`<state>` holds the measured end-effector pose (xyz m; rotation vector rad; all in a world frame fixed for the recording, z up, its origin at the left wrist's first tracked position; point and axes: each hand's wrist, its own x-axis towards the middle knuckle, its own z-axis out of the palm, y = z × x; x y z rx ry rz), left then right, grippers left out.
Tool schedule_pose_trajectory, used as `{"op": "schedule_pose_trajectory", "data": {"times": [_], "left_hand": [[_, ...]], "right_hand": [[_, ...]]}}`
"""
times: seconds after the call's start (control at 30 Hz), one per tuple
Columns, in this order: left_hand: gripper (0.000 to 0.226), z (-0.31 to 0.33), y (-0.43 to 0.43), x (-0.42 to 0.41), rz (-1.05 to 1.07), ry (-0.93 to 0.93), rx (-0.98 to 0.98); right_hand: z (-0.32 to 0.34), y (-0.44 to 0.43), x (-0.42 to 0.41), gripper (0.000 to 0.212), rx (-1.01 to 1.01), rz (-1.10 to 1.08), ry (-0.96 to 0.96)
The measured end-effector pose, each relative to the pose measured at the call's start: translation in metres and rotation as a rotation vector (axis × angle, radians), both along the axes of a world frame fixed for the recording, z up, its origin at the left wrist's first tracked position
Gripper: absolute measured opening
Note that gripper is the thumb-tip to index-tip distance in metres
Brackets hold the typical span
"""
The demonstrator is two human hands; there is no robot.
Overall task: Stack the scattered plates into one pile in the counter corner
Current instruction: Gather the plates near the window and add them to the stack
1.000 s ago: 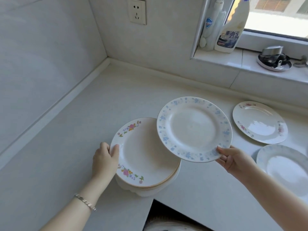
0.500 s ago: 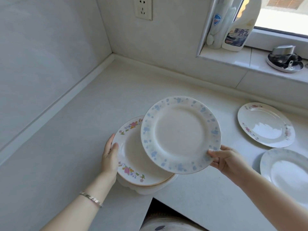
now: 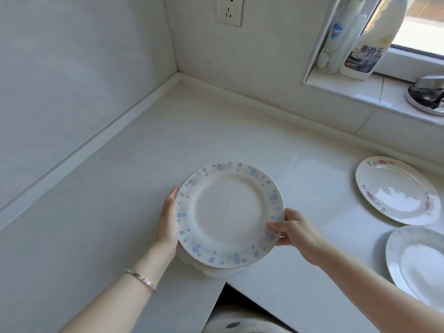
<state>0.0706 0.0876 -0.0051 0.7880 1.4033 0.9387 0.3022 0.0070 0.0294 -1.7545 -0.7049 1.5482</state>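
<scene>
- Right hand (image 3: 296, 230) grip clamped on blue-flowered plate (image 3: 229, 213) rim, atop pile (image 3: 211, 270).
- Left hand (image 3: 169, 218) grip flat against pile's opposite side; closure unclear.
- Two plates right of grip on surface (image 3: 120, 188).

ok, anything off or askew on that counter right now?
Nothing broken or spilled. The pile under the blue-flowered plate sits at the counter's front edge, its lowest plate overhanging the cutout, far from the corner. Two plates, pink-flowered and pale-rimmed, lie loose at right.
</scene>
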Motion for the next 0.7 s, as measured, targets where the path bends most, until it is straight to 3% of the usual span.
{"op": "schedule_pose_trajectory", "data": {"times": [0.03, 0.17, 0.37, 0.47, 0.53, 0.6, 0.63, 0.7], "left_hand": [[0.041, 0.0, 0.0, 0.0, 0.008, 0.008, 0.015], [0.039, 0.0, 0.001, -0.003, 0.021, -0.048, 0.019], [0.034, 0.001, 0.003, -0.004, -0.039, -0.044, 0.046], [0.032, 0.002, 0.002, -0.003, -0.021, -0.037, 0.037], [0.031, 0.004, 0.002, -0.002, 0.001, -0.022, 0.031], [0.03, 0.009, 0.002, 0.0, 0.012, -0.021, 0.015], [0.03, 0.01, 0.003, 0.001, 0.018, -0.022, 0.011], [0.029, 0.01, 0.003, 0.001, 0.025, -0.02, 0.0]], "right_hand": [[0.001, 0.001, -0.002, 0.012, -0.009, 0.057, -0.129], [0.001, 0.006, -0.005, 0.039, -0.033, 0.254, -0.685], [-0.007, 0.008, -0.005, 0.049, -0.047, 0.328, -0.917], [-0.011, 0.01, -0.006, 0.042, -0.037, 0.309, -1.063], [-0.019, 0.015, -0.007, 0.043, 0.04, 0.163, -0.871], [-0.023, 0.022, -0.016, 0.057, 0.079, -0.052, -0.448], [-0.025, 0.025, -0.021, 0.054, 0.09, -0.134, -0.307], [-0.028, 0.029, -0.027, 0.044, 0.12, -0.231, -0.224]]}}
